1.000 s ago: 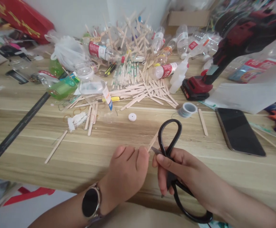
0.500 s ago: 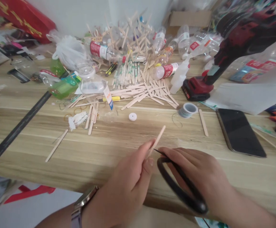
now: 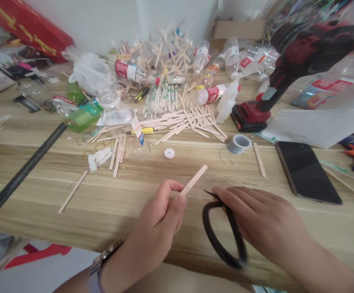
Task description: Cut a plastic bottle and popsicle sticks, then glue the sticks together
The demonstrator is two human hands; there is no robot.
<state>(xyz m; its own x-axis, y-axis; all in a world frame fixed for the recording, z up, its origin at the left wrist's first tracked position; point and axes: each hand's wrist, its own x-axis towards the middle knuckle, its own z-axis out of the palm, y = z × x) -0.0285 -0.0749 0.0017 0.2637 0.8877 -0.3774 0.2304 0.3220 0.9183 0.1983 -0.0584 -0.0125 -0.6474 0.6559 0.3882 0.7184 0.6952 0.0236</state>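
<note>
My left hand [image 3: 161, 219], with a watch at the wrist, pinches the lower end of a flat wooden stick [image 3: 195, 179] that points up and to the right. A small dark mark shows on the stick near my fingertips. My right hand [image 3: 262, 215] is closed round a black tool, probably scissors [image 3: 209, 228], with a loop handle hanging below and a dark pointed tip facing the stick. The tip and the stick are apart. Beyond them on the wooden table lies a small white disc [image 3: 169, 153].
At the back are a heap of wooden sticks [image 3: 179, 124] and plastic bottles [image 3: 211, 94]. A red and black power tool [image 3: 253, 114], a wire spool [image 3: 239, 144] and a phone [image 3: 307, 171] stand or lie to the right. A black strip [image 3: 27, 171] crosses the left side.
My left hand has moved left with the stick, away from the tool's tip. The stick now shows its flat face. The black loop in my right hand has swung a little to the left.
</note>
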